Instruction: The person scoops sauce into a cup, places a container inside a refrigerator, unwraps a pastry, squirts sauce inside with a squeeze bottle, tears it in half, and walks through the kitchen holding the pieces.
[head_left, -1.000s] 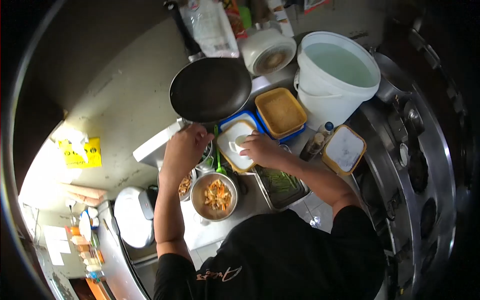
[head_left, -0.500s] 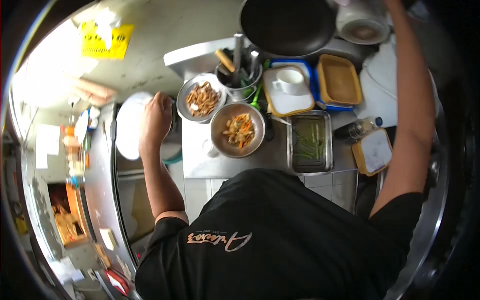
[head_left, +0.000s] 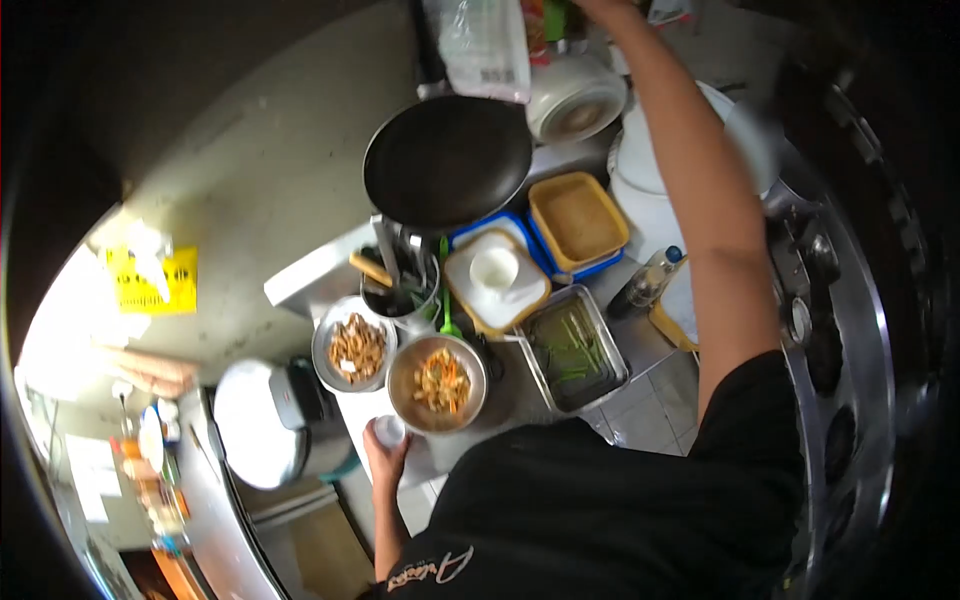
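Observation:
My left hand (head_left: pixel 384 455) is closed around a small white cup (head_left: pixel 391 430) at the front left edge of the steel counter. Just beyond it stands a metal bowl (head_left: pixel 396 402) with cooked food and orange strips in it. A second bowl (head_left: pixel 322 345), holding brown cooked pieces, is beside that one. My right arm (head_left: pixel 705 190) stretches up past the top edge of the view, so its hand is cut off. Nearest to where that arm leaves the view are a pale round container (head_left: pixel 575 100) and a clear plastic package (head_left: pixel 485 45).
A black wok (head_left: pixel 450 160) leans at the back by the wall. A utensil pot (head_left: pixel 415 310), a white cup (head_left: pixel 495 268) on a lidded container, a tan tub (head_left: pixel 578 215), a steel tray (head_left: pixel 618 378) with green stalks and a bottle (head_left: pixel 645 285) crowd the counter. A rice cooker (head_left: pixel 262 425) stands left.
My left hand has moved from beside the rice cooker to the small white cup and taken hold of it. My right arm still reaches up; the view has turned and shifted.

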